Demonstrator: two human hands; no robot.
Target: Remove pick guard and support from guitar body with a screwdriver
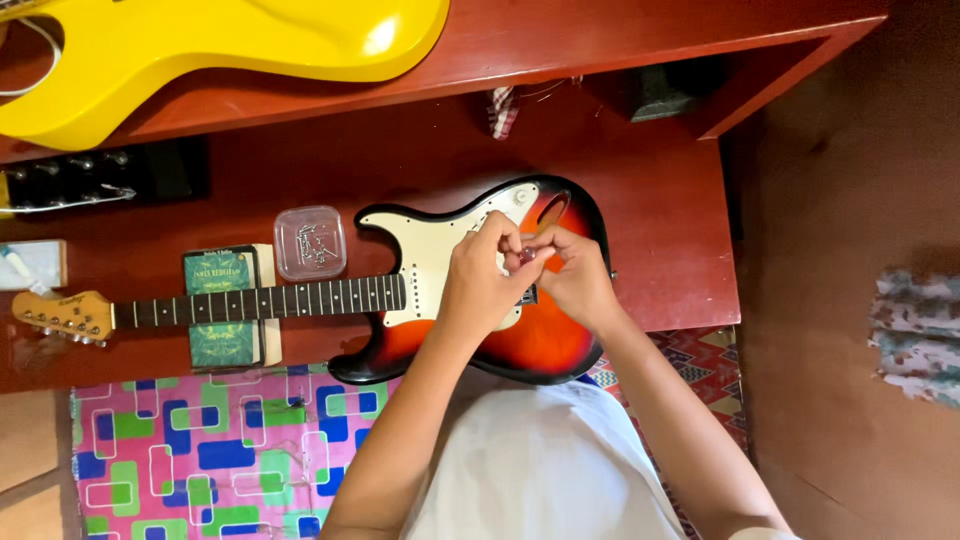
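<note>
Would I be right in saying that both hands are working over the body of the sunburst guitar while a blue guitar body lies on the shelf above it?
Not quite: the guitar body on the shelf is yellow, not blue, as the head view shows. The rest holds: the left hand and right hand meet over the body of the sunburst guitar.

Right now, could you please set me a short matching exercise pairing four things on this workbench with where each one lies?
Things:
1. sunburst guitar
2. yellow guitar body
3. clear plastic box
4. green packet

Places:
A. under the guitar neck
B. on the upper shelf
C. just above the neck, beside the body's horn
D. beneath both hands

Pairs: 1-D, 2-B, 3-C, 4-A
</note>
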